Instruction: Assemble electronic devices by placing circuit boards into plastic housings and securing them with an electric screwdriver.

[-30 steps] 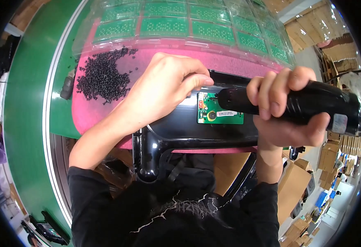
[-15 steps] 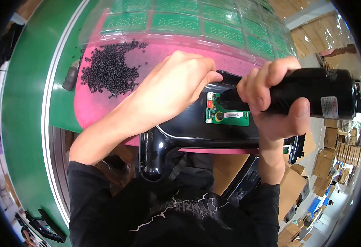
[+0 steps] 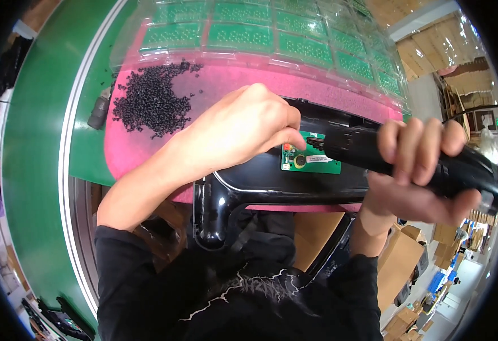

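The right hand point(image 3: 416, 170) sits at the right of the frame, its fingers point(image 3: 413, 145) wrapped tight around the black body of an electric screwdriver point(image 3: 408, 159). The tool lies nearly level across the picture, its front end pointing left toward a small green circuit board point(image 3: 311, 162) just right of the centre. The tip itself is hidden behind the left hand, so whether it touches the board cannot be told.

The left hand point(image 3: 243, 131) fills the middle of the frame, fingers curled together and pressed down beside the left edge of the circuit board, at the nose of the screwdriver. What, if anything, is pinched between the fingertips cannot be seen.

The circuit board sits in a glossy black plastic housing point(image 3: 271, 187), which runs across the centre and bends down into a rounded end at the lower middle of the frame. The housing rests on a pink foam mat point(image 3: 146, 153).

On the mat, at the upper left, lies a loose heap of small black screws point(image 3: 152, 99). Along the top of the frame stretches a clear plastic tray point(image 3: 249, 34) holding rows of green boards. A green conveyor belt point(image 3: 38, 125) curves down the left side. Cardboard boxes point(image 3: 419, 250) stand at the lower right
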Demonstrator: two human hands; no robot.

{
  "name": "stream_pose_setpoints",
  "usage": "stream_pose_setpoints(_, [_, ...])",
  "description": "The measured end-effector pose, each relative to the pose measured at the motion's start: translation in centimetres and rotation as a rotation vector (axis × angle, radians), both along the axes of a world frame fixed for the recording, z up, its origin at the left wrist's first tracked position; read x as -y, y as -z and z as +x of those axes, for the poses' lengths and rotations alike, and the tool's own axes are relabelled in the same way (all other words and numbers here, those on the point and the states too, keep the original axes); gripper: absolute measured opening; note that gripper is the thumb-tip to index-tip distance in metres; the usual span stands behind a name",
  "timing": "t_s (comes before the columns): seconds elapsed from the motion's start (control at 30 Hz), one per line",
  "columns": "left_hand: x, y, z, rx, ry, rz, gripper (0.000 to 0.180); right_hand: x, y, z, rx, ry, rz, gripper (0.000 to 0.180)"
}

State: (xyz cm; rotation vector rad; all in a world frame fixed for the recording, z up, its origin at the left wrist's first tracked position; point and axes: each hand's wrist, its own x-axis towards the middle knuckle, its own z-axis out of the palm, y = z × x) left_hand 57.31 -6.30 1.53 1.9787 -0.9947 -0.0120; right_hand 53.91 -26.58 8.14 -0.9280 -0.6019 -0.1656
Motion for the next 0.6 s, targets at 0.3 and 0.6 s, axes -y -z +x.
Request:
stream_pose_setpoints(0.3, [1.1, 0.1, -0.3, 0.187, 0.157, -0.203, 0.021, 1.6, -1.4, -1.5, 0.012, 0.001, 0.081, 0.044])
stream_pose_setpoints(0.6, [0.7, 0.3, -0.1, -0.107, 0.321, -0.05, 0.021, 1.5, -0.2, -1.1, 0.094, -0.115, 0.004, 0.048])
